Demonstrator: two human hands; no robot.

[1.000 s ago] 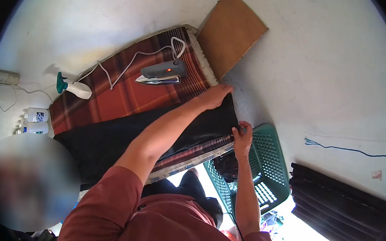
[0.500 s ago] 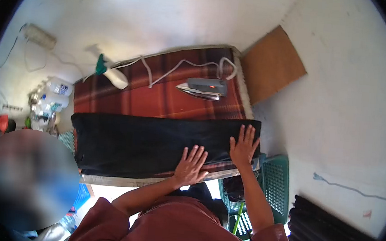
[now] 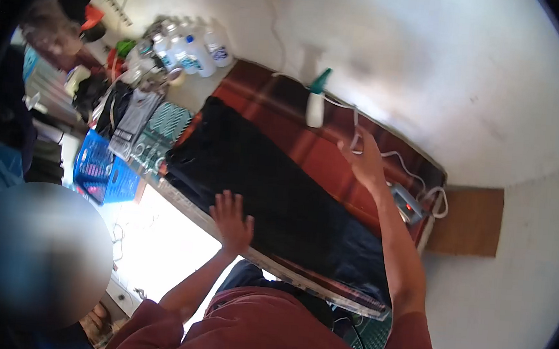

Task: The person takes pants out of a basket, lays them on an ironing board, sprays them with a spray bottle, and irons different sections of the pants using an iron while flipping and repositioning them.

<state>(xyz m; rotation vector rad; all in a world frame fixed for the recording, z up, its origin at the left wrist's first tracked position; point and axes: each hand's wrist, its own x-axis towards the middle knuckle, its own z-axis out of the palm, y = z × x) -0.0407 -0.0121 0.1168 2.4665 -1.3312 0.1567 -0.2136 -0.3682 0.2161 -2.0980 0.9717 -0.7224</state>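
A black folded garment (image 3: 278,187), long like trousers, lies across the red plaid ironing surface (image 3: 251,116). My left hand (image 3: 231,223) rests at the garment's near edge, fingers spread. Over the far side of the surface, my right hand (image 3: 364,160) is stretched out with its fingers apart, holding nothing. A white spray bottle with a green trigger head (image 3: 316,105) stands just beyond and left of those fingers. The iron (image 3: 406,204), its orange light lit, sits to the right, partly behind my right forearm. Its white cord (image 3: 395,159) runs along the far side.
Several plastic bottles (image 3: 190,53) stand at the back left beside folded clothes (image 3: 142,121). A blue plastic basket (image 3: 118,178) is below them. Brown cardboard (image 3: 466,222) leans at the right end, and a green basket (image 3: 371,339) sits under the near edge. Another person is at lower left.
My view has turned left. My right hand has lifted off the garment and reached toward the spray bottle. My left hand has slid left along the garment's near edge.
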